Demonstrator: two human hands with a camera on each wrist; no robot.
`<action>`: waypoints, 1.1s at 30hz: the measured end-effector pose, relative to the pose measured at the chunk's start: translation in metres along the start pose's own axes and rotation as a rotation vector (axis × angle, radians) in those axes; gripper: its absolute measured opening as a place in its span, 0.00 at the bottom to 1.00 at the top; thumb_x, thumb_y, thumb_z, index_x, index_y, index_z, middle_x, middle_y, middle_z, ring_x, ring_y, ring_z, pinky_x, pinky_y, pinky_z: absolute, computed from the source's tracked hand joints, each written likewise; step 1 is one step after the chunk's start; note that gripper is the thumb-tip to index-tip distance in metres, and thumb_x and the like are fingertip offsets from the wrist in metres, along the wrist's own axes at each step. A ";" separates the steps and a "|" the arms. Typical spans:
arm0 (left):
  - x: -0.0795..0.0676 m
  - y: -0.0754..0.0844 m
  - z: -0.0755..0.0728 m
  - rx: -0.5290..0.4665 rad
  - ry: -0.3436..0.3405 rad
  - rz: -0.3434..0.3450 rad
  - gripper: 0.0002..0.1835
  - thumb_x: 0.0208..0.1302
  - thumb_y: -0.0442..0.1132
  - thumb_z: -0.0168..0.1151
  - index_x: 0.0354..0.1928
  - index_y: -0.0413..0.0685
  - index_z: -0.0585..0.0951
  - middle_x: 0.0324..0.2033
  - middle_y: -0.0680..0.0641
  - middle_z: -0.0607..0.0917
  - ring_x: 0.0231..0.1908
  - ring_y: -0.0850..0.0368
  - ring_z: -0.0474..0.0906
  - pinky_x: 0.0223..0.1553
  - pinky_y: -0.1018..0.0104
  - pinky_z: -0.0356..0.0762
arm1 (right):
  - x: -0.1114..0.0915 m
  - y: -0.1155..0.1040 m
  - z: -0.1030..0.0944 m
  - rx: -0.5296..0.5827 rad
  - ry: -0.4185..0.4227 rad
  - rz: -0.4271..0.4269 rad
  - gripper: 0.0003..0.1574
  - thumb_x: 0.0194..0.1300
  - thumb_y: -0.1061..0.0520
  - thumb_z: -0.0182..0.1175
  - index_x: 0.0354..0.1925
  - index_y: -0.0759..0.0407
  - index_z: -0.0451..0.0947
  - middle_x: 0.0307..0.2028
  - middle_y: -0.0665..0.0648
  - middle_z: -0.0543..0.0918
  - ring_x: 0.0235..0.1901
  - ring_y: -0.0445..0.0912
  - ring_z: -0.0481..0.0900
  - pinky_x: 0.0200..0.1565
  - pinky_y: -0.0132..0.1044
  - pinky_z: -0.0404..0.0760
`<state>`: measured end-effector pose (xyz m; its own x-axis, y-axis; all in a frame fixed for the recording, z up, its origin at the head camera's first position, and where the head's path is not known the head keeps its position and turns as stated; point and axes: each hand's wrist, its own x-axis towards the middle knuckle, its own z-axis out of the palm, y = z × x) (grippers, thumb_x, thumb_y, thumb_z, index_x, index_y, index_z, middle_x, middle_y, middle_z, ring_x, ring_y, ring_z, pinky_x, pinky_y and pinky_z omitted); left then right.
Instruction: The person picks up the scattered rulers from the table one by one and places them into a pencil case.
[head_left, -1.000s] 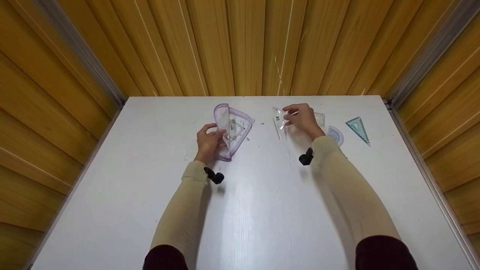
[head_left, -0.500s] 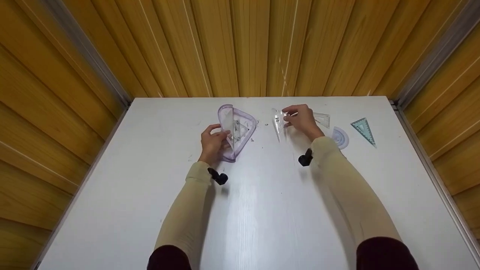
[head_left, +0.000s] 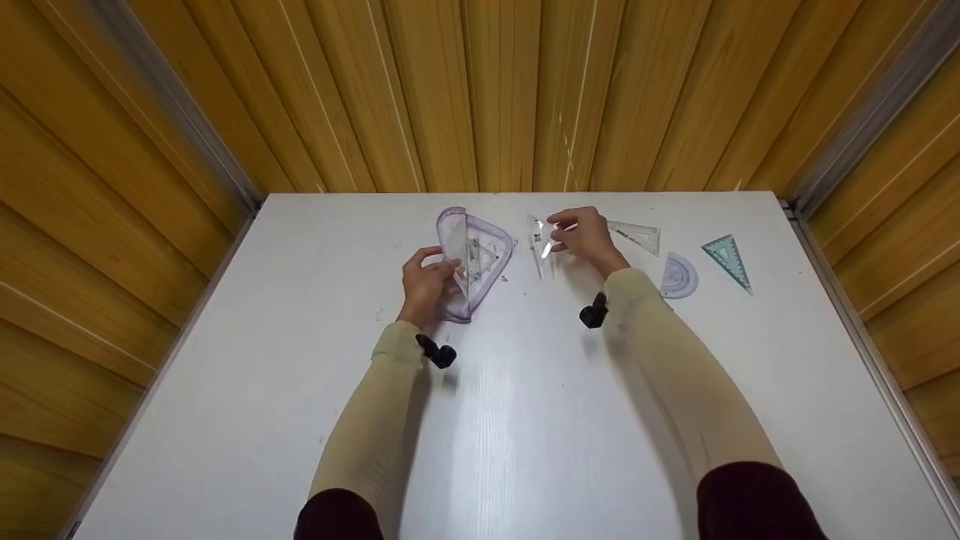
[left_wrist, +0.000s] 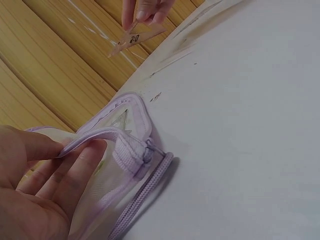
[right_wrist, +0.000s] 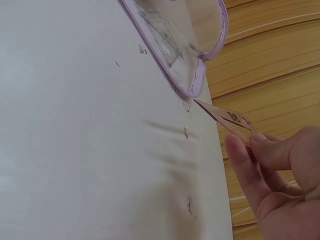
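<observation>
My left hand [head_left: 427,283] pinches the raised edge of a clear zip pouch [head_left: 492,289] with lilac trim, holding it partly open. The lilac zip tape [left_wrist: 131,155] bends over my left fingers in the left wrist view. Inside the pouch lies a clear set square [head_left: 478,259]. To the right, my right hand [head_left: 589,236] holds a clear triangular set square [right_wrist: 225,117] by one edge between thumb and fingers, tilted above the table. Its pointed corner is turned toward the pouch, with a gap between them in the head view.
Another clear set square [head_left: 641,236] lies behind my right hand. A bluish protractor [head_left: 679,276] and a teal set square [head_left: 727,261] lie farther right on the white table [head_left: 525,420]. Wood-pattern panels [head_left: 495,97] rise at the table's back edge.
My right hand has shifted left toward the pouch with the set square, uncovering more of the clear set square behind it. The left hand keeps its hold on the pouch.
</observation>
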<state>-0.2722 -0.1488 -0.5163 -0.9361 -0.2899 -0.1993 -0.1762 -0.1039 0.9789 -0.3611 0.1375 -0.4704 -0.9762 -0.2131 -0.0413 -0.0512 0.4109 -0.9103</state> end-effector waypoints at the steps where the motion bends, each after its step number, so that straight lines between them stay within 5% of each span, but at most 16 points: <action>1: 0.000 0.000 0.000 -0.001 -0.001 0.000 0.24 0.69 0.32 0.66 0.66 0.42 0.75 0.42 0.41 0.90 0.36 0.49 0.88 0.31 0.62 0.85 | 0.001 -0.001 0.002 0.003 -0.001 0.002 0.20 0.68 0.72 0.62 0.58 0.69 0.82 0.48 0.65 0.78 0.31 0.43 0.86 0.48 0.49 0.86; 11: 0.000 -0.003 0.002 -0.021 -0.003 0.037 0.24 0.67 0.31 0.68 0.64 0.38 0.76 0.40 0.39 0.90 0.29 0.54 0.87 0.26 0.65 0.83 | 0.008 -0.011 0.025 0.038 -0.021 0.009 0.21 0.67 0.73 0.61 0.58 0.68 0.82 0.49 0.64 0.79 0.36 0.45 0.85 0.47 0.46 0.87; 33: -0.001 0.001 -0.001 0.025 -0.005 0.011 0.24 0.68 0.33 0.68 0.64 0.42 0.76 0.41 0.41 0.90 0.33 0.52 0.87 0.30 0.63 0.84 | 0.018 -0.018 0.062 0.039 -0.033 0.054 0.20 0.68 0.70 0.64 0.57 0.65 0.83 0.47 0.61 0.79 0.40 0.49 0.86 0.47 0.45 0.87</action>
<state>-0.2714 -0.1498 -0.5153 -0.9395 -0.2862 -0.1882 -0.1733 -0.0768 0.9819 -0.3642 0.0711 -0.4799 -0.9697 -0.2210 -0.1036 0.0101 0.3877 -0.9217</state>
